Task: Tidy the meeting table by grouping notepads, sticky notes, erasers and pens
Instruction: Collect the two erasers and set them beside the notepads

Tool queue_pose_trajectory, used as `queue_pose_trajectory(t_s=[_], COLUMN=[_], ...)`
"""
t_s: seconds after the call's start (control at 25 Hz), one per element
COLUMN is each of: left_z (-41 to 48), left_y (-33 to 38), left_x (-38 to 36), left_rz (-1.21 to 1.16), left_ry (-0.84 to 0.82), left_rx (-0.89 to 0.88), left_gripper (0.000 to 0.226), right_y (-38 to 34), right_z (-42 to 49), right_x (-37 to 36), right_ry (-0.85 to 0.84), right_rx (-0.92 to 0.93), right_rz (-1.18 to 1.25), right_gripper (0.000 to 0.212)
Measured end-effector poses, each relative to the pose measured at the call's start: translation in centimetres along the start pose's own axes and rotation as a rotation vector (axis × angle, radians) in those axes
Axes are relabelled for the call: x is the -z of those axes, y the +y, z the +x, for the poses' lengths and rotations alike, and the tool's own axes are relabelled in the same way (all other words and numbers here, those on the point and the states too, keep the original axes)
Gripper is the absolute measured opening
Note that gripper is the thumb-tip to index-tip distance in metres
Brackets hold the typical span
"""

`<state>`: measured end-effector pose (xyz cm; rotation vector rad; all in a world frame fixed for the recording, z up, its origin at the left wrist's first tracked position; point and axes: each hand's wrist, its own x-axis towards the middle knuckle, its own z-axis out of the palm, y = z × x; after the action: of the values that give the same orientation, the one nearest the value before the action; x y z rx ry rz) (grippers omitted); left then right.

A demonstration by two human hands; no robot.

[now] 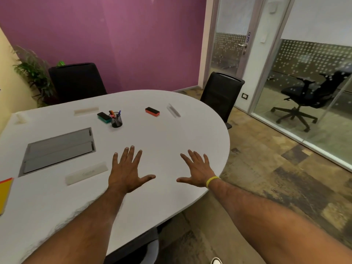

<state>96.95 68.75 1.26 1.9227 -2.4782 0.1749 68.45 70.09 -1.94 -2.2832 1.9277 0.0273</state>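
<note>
Our left hand (126,171) and right hand (197,171) stretch flat, fingers spread, holding nothing, above the white table (171,134). Farther off, a green eraser (104,117) sits just beside a pen cup (116,121), and a red eraser (152,111) lies well apart to the right. A yellow notepad (4,193) lies at the left edge, near a grey cable hatch (59,149).

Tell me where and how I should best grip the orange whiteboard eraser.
Probably pinch the orange eraser across its two long sides, coming from above with the right hand. It lies flat, black face up, with bare table around it.
</note>
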Motion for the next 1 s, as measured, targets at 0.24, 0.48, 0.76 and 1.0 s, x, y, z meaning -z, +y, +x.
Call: queue_pose_trajectory(t_s=[0.24, 0.48, 0.76, 1.0], left_z=[8.7, 15.0, 22.9, 29.8], left_y=[9.2, 13.1, 10.1, 6.8], left_x=[-1.5, -1.9, -5.6, -9.4], left_rz=[-0.064, -0.074, -0.096, -0.161], left_ry=[-0.058, -0.1, -0.137, -0.187], left_rx=[0.086, 0.161, 0.271, 0.358], left_gripper=[0.116, 0.116, 0.117, 0.118], right_y=[11.0, 17.1, 17.5, 18.7], right_z=[6.1, 12.8, 23.1, 32.3], right_x=[-0.5, -0.1, -1.4, -2.1], right_ry=[-0.066, -0.123, -0.179, -0.247], right_rx=[0.052, 0.092, 0.183, 0.23], right_rz=[0.04, 0.076, 0.078, 0.035], right_gripper=[0.116, 0.11, 0.113, 0.111])
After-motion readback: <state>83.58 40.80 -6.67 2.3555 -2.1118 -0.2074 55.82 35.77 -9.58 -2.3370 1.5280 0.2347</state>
